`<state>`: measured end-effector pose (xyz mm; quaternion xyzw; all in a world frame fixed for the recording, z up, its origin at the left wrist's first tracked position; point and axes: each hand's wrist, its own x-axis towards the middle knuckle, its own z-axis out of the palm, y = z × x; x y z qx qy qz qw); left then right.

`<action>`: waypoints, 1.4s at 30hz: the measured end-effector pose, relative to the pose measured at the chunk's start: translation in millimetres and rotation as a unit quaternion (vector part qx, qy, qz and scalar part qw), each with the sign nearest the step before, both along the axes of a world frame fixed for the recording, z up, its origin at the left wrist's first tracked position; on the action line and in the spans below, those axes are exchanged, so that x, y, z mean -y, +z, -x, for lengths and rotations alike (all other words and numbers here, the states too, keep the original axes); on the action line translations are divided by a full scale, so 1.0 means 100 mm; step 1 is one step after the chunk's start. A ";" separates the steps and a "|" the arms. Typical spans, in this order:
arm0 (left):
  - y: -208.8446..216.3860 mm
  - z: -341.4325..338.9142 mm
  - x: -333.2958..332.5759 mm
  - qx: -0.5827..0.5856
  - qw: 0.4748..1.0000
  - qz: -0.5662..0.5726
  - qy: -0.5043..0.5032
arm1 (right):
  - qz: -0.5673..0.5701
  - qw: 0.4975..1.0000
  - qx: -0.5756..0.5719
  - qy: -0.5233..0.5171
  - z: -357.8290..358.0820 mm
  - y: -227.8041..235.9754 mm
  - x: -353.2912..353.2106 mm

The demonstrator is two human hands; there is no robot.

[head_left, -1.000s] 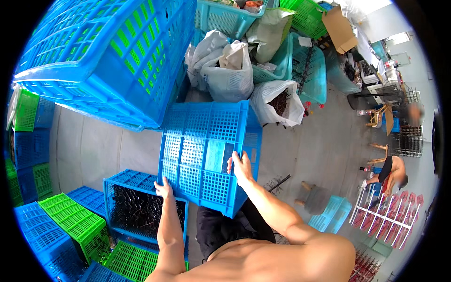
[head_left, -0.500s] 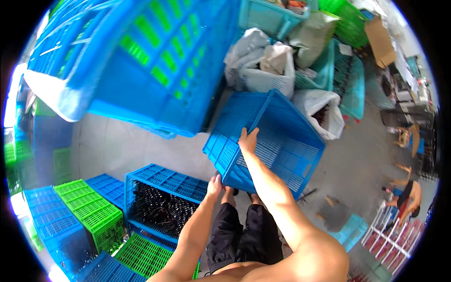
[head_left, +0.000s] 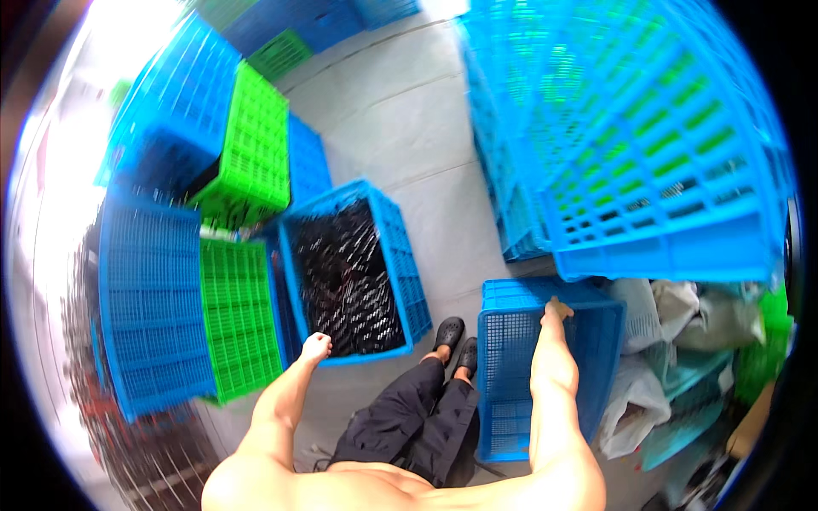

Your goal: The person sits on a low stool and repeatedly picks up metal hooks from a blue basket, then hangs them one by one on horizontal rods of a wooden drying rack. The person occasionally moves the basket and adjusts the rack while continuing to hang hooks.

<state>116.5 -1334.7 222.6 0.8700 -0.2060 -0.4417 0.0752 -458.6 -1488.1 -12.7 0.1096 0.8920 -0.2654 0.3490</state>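
An empty blue plastic crate (head_left: 511, 375) stands on the floor at my right, its open top facing up. My right hand (head_left: 555, 312) grips its far rim. At my left is another blue crate (head_left: 407, 264), filled with shiny black pieces (head_left: 349, 272) whose kind I cannot make out. My left hand (head_left: 316, 347) is closed over this crate's near left corner. Whether its fingers hold the rim or something small is hidden.
Tall stacked blue crates (head_left: 665, 247) rise at the far right. Blue crates (head_left: 153, 298) and green crates (head_left: 234, 315) line the left. White sacks (head_left: 635, 409) sit beyond the empty crate. Grey floor (head_left: 443, 213) runs between the stacks, and my black clogs (head_left: 449, 332) stand near the filled crate.
My view has turned left. My left hand has left the empty crate and moved to the filled one. The empty crate now sits lower at my right, with my right hand still on its rim.
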 end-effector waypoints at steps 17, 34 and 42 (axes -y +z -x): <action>0.29 0.46 -1.91 -0.143 0.939 -0.136 0.280 | 0.090 0.743 0.272 0.604 -0.40 0.85 -0.53; 0.20 0.60 0.72 -0.152 0.869 0.230 0.412 | 0.085 0.727 0.339 0.591 -2.63 2.21 2.55; 0.51 0.82 0.67 -0.045 0.873 0.224 0.430 | 0.001 0.678 0.359 0.641 -3.30 1.78 3.06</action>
